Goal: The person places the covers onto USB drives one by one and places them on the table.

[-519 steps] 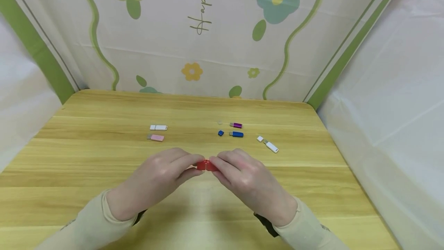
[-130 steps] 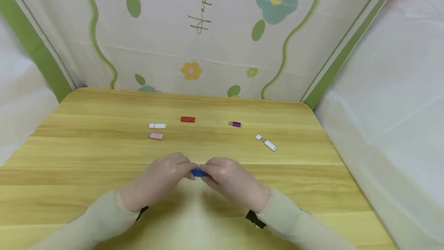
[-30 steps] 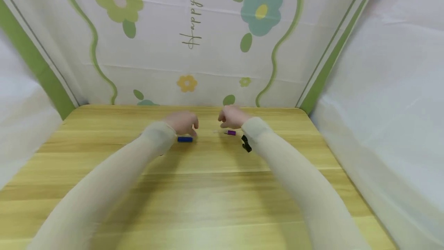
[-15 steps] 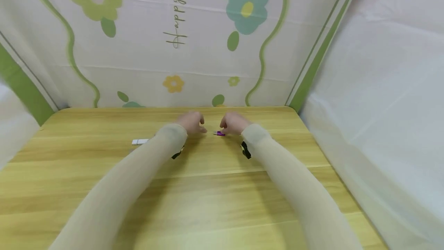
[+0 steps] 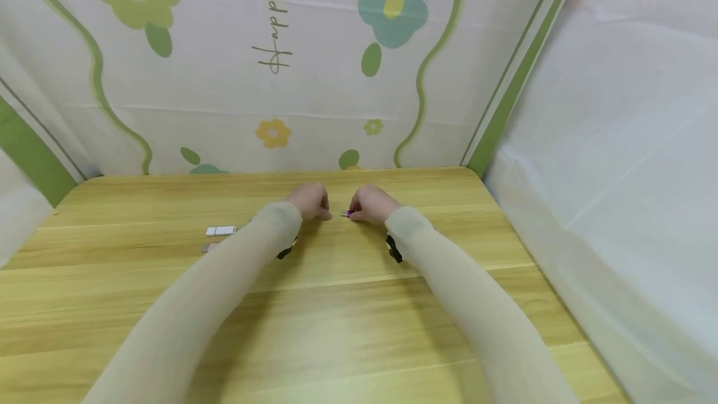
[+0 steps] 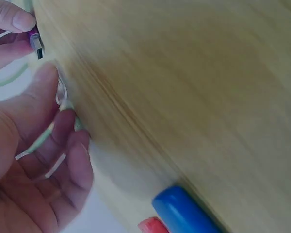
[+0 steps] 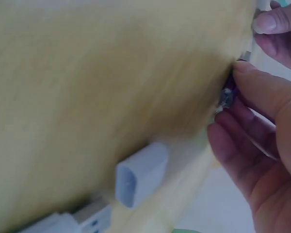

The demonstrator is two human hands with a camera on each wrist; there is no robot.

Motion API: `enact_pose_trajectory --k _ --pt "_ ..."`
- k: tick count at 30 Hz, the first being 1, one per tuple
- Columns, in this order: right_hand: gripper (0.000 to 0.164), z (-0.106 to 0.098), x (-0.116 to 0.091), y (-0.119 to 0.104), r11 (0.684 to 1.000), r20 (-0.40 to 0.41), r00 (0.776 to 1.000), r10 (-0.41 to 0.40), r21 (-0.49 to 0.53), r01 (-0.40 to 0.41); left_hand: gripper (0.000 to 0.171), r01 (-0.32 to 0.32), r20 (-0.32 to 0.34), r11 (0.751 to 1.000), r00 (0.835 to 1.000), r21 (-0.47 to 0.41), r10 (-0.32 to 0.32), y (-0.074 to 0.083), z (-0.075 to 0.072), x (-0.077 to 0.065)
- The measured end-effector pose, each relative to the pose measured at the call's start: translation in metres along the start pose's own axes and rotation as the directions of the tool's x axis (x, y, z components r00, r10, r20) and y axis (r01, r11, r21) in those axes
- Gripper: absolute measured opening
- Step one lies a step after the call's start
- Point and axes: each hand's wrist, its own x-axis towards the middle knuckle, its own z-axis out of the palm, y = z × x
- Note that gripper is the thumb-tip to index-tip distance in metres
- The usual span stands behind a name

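Note:
My right hand (image 5: 373,203) pinches a purple USB stick (image 5: 350,214) near the back of the table, its metal plug pointing left. In the right wrist view the stick (image 7: 229,91) lies between thumb and fingers. Facing it a short way off, my left hand (image 5: 310,201) has a small clear cap (image 6: 62,92) between thumb and forefinger, low at the tabletop. The two hands are apart, with a narrow gap between the plug and the left fingertips. In the head view the cap is too small to make out.
A capped white USB stick (image 5: 220,230) and a pink one (image 5: 210,247) lie left, partly behind the left sleeve. Blue (image 6: 182,208) and red (image 6: 153,225) sticks lie by the left hand. A white cap (image 7: 141,174) and open white stick (image 7: 53,224) lie by the right.
The blue stick, earlier between both hands, was set down on the left side. Both hands then reached back; the right now holds the purple stick, the left the clear cap. The head view shifted right.

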Motion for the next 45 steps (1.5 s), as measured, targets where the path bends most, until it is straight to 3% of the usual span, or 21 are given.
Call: enact_pose_trajectory --k 4,10,17,22,24,27,31,34,38,41,45 --pt "0.013 0.000 -0.002 -0.005 0.998 0.005 0.999 -0.037 -0.054 0.038 0.017 -0.074 0.002 0.997 0.997 0.032 0.074 -0.001 0.000 -0.004" --pt "0.013 -0.002 -0.010 -0.013 0.995 -0.003 1.000 -0.026 -0.100 0.025 0.013 -0.164 -0.015 0.985 0.986 0.062 0.165 0.002 -0.003 -0.012" --pt "0.017 -0.004 -0.025 -0.016 0.986 -0.027 0.998 -0.062 -0.156 0.057 0.013 -0.306 -0.055 0.949 0.949 0.080 0.311 0.003 -0.004 -0.033" --pt "0.018 -0.004 -0.043 -0.022 0.982 -0.031 0.996 -0.089 -0.172 0.082 0.010 -0.355 -0.087 0.930 0.928 0.097 0.363 0.006 -0.009 -0.072" --pt "0.016 -0.005 -0.055 -0.029 0.982 -0.035 0.994 -0.108 -0.161 0.101 0.008 -0.384 -0.104 0.917 0.913 0.105 0.394 0.008 -0.011 -0.092" --pt "0.010 -0.008 -0.077 -0.044 0.980 -0.053 0.987 -0.149 -0.144 0.140 0.022 -0.436 -0.135 0.892 0.883 0.120 0.450 0.006 -0.011 -0.120" --pt "0.006 -0.004 -0.102 -0.058 0.970 -0.098 0.975 -0.201 -0.159 0.184 0.027 -0.461 -0.188 0.873 0.854 0.162 0.486 0.002 -0.008 -0.152" --pt "0.005 0.002 -0.118 -0.068 0.959 -0.135 0.960 -0.243 -0.179 0.218 0.021 -0.465 -0.218 0.862 0.837 0.200 0.502 -0.001 -0.004 -0.173" --pt "0.005 0.008 -0.136 -0.080 0.947 -0.162 0.941 -0.297 -0.177 0.269 0.013 -0.497 -0.233 0.831 0.802 0.248 0.549 -0.002 0.002 -0.198" --pt "0.006 0.012 -0.147 -0.088 0.937 -0.174 0.928 -0.331 -0.178 0.301 0.011 -0.511 -0.240 0.818 0.787 0.263 0.568 -0.001 0.007 -0.217" --pt "0.011 0.016 -0.158 -0.099 0.914 -0.209 0.897 -0.390 -0.208 0.349 0.012 -0.496 -0.283 0.833 0.785 0.246 0.551 0.001 0.011 -0.238"
